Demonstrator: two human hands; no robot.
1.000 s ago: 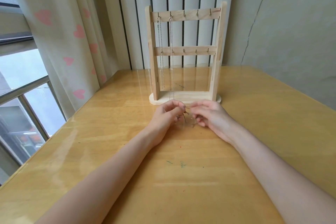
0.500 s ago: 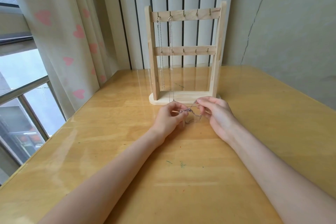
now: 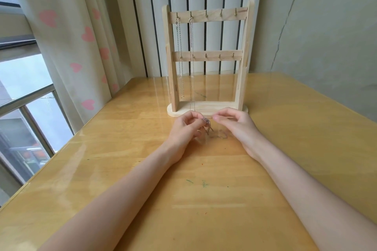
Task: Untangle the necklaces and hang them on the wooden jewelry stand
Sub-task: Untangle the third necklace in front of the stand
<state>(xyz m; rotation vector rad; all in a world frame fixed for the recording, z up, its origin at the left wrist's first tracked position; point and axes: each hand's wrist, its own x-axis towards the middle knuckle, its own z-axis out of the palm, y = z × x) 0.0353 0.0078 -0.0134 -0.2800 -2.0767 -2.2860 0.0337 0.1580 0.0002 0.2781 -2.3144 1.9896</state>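
Observation:
A wooden jewelry stand [image 3: 242,57] with two hooked rails stands upright at the table's far middle. Two thin chains hang from its top left hooks: one necklace [image 3: 180,63] and a longer necklace [image 3: 192,67] reaching the base. Just in front of the base, my left hand [image 3: 186,128] pinches a tangled silver chain [image 3: 208,123] at its knot. The chain's loose part [image 3: 219,135] lies on the table between my hands. My right hand [image 3: 236,124] has its fingers curled with thumb and forefinger pinched together close to the knot; a fine strand there is too thin to make out.
The yellow wooden table [image 3: 204,179] stretches toward me, with small green marks [image 3: 204,183] on it. A heart-print curtain [image 3: 67,36] and a window [image 3: 22,108] are at the left. A wall lies at the right, vertical white slats behind the stand.
My right hand pulled back to the right, away from the knot, and the chain's loose loop dropped onto the table. My left hand kept its pinch on the tangle.

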